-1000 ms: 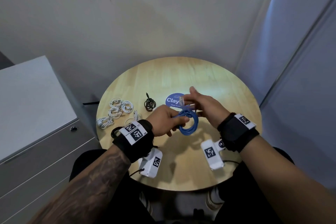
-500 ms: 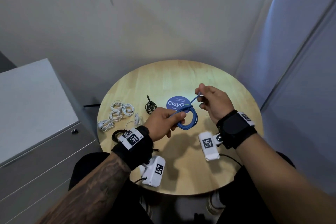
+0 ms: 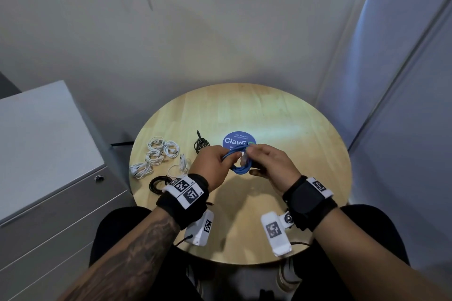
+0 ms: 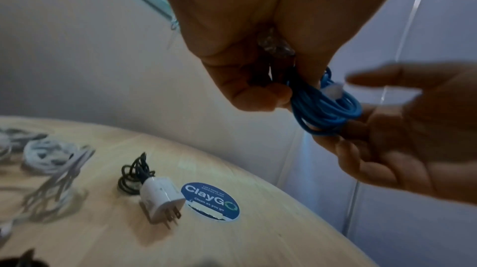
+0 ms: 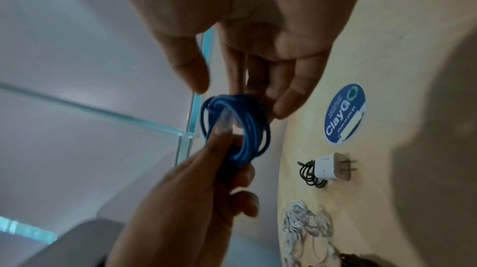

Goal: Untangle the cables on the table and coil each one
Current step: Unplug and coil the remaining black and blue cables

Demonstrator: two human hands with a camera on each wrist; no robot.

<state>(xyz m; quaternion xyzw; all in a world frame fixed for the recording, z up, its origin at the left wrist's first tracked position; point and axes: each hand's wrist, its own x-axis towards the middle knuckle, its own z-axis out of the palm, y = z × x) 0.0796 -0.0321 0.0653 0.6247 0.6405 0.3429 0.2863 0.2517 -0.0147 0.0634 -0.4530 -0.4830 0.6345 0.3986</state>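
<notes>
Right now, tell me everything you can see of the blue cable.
The blue cable is a thin, round cord with a smooth, plastic-looking jacket, wound into a small coil of several loops. A clear plastic plug on one end lies across the coil. It is held in the air above the round wooden table, near the blue sticker. The left hand pinches one side of the coil between thumb and fingers. The right hand has its fingers at the opposite side; whether they touch it is unclear.
</notes>
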